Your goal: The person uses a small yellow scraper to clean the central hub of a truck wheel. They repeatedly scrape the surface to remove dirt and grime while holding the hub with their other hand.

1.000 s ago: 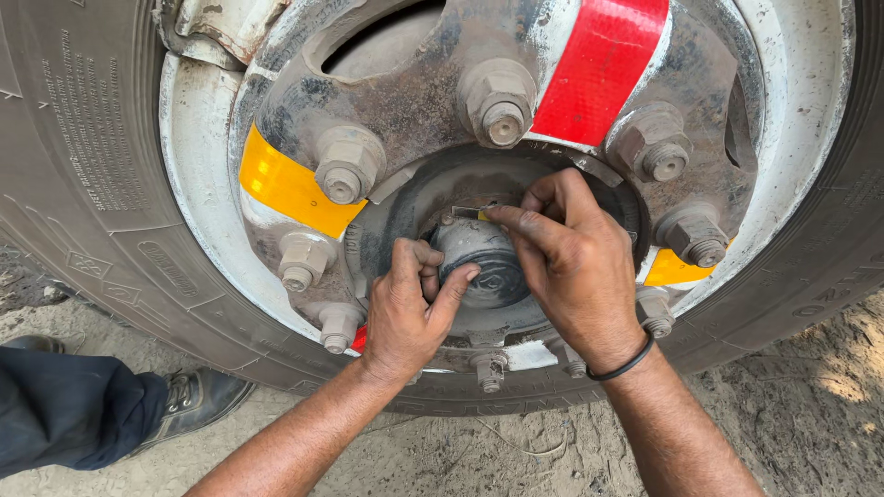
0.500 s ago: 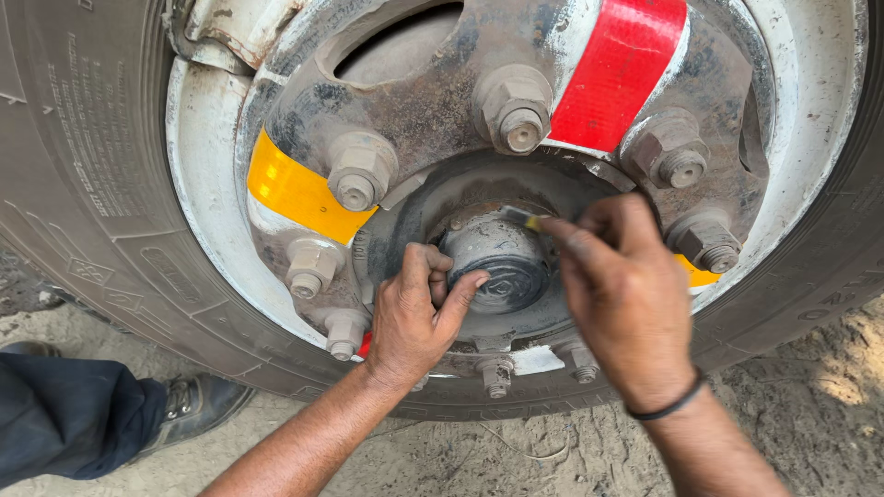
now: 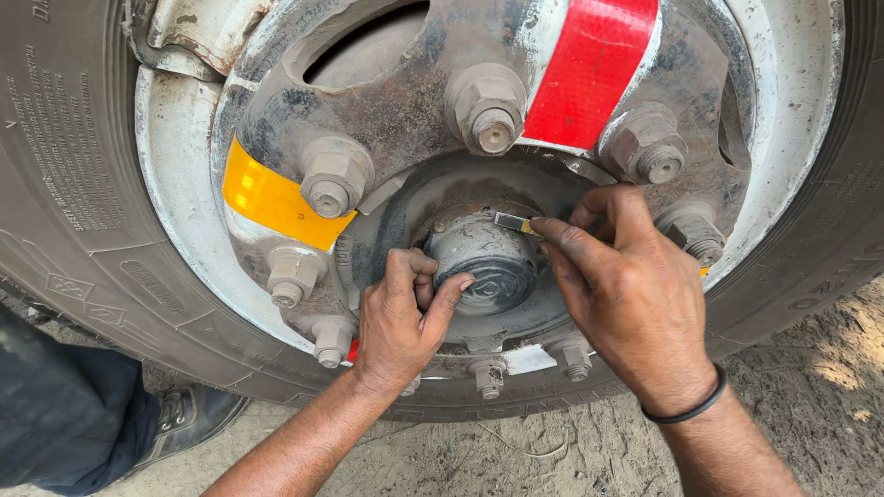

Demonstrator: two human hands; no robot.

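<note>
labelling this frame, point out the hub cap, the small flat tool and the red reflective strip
hub cap (image 3: 483,262): head view, on its grimy domed front face.
small flat tool (image 3: 512,222): head view, on its metal blade.
red reflective strip (image 3: 589,69): head view, middle of the strip.

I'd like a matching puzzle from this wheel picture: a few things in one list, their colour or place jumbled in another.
Things:
1. left hand
2. right hand
3. upper tape strip
4. left tape strip

Descriptions:
A. yellow
B. thumb on the hub cap
C. red
D. holds a small flat tool at the cap's top

Pairs: 1-B, 2-D, 3-C, 4-A
</note>
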